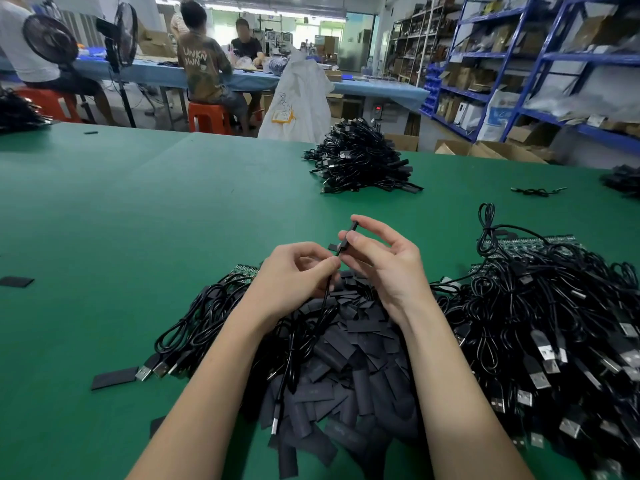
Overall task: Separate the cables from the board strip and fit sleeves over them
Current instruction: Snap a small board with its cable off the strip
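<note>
Above a heap of flat black sleeves (349, 368), my left hand (294, 275) pinches a thin black cable (323, 306) that hangs down to a USB plug near the table's front. My right hand (384, 261) holds a narrow black sleeve (348, 235) upright at the cable's upper end, thumb and forefinger on it. A green board strip (246, 270) with cables still on it lies left of my hands. More strips (530, 245) sit at the right on a big tangle of black USB cables (561, 334).
Everything lies on a green table (121, 220). A pile of black cables (360, 161) stands at the far middle. Loose sleeves (114, 377) lie on the left. Beyond the table are seated people, red stools, fans, a white sack and blue shelving.
</note>
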Action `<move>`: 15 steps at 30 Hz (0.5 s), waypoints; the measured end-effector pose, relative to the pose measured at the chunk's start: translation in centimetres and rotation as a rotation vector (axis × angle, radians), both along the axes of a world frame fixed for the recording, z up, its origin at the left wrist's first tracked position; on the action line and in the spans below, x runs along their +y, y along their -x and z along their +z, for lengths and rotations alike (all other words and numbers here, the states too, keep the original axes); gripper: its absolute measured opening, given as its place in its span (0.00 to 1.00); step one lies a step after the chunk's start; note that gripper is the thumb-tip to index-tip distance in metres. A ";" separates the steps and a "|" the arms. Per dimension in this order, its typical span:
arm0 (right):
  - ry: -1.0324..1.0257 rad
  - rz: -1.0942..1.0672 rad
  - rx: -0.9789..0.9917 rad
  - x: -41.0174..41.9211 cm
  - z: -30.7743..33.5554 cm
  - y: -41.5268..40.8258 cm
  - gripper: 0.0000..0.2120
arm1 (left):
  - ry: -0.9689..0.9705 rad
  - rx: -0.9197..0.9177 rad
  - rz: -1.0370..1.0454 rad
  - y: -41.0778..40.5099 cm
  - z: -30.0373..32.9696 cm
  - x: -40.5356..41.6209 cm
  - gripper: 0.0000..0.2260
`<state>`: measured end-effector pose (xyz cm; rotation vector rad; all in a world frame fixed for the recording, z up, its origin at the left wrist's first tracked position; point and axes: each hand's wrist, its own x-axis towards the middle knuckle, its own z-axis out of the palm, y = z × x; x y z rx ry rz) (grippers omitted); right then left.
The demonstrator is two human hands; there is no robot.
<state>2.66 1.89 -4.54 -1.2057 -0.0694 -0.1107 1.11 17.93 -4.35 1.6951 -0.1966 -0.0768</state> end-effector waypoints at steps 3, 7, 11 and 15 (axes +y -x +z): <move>0.192 -0.060 0.012 -0.6 -0.2 -0.5 0.07 | 0.108 0.061 -0.009 -0.1 0.2 -0.1 0.05; 1.006 -0.200 -0.047 -1.3 -1.3 -1.5 0.14 | 0.120 0.007 0.044 -0.3 0.7 0.2 0.06; 1.522 0.103 0.068 0.3 -2.1 -4.1 0.30 | 0.062 -0.068 0.070 -0.5 1.4 0.0 0.07; 1.704 0.269 0.130 1.4 -2.7 -5.7 0.32 | 0.024 -0.120 0.106 -0.7 1.9 0.0 0.07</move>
